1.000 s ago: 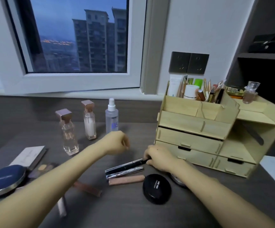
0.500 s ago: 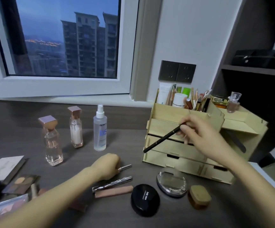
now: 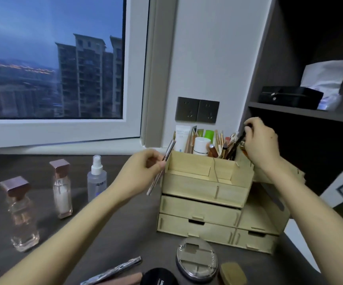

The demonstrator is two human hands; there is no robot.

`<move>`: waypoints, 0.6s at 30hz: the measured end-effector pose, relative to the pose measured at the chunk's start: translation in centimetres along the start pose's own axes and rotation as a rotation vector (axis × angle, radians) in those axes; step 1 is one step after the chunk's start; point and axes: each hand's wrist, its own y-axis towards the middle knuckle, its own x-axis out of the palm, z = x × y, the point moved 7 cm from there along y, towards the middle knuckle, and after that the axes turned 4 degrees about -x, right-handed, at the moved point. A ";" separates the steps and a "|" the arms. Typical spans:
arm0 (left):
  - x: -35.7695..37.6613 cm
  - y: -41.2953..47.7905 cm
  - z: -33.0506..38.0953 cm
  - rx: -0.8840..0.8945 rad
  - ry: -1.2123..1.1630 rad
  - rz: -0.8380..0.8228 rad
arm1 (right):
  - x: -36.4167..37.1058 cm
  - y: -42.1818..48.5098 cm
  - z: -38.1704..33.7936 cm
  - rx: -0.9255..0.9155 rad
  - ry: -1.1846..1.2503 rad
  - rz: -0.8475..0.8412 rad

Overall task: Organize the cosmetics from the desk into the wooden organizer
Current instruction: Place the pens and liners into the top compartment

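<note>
Now the right hand (image 3: 262,142) pinches a dark pencil (image 3: 238,141), steeply tilted, over the far top compartment of the wooden organizer (image 3: 203,188). Nearer and left, the left hand (image 3: 139,171) grips a slim metallic pen (image 3: 170,150), its upper end just beside the organizer's left wall.

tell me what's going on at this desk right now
A person is sorting cosmetics into a pale wooden desk organizer. The right hand holds a thin black makeup pencil at the crowded top rear compartment. The left hand pinches a slim silvery-pink pen beside the organizer's left edge. A clear spray bottle, a textured silver pen and a round clear-lidded compact are on the dark desk, not yet stowed.
</note>
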 end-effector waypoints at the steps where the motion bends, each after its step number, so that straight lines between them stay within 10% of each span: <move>1: 0.1 0.5 0.6 0.012 -0.032 0.003 | 1.0 0.3 0.2 -0.011 -0.038 -0.044; 14: 4.9 3.1 4.1 0.030 -0.246 -0.065 | 7.1 3.2 2.8 0.040 -0.283 -0.314; 18: 5.5 3.7 3.8 -0.002 -0.302 -0.073 | 3.9 2.5 -0.6 -0.110 -0.161 -0.167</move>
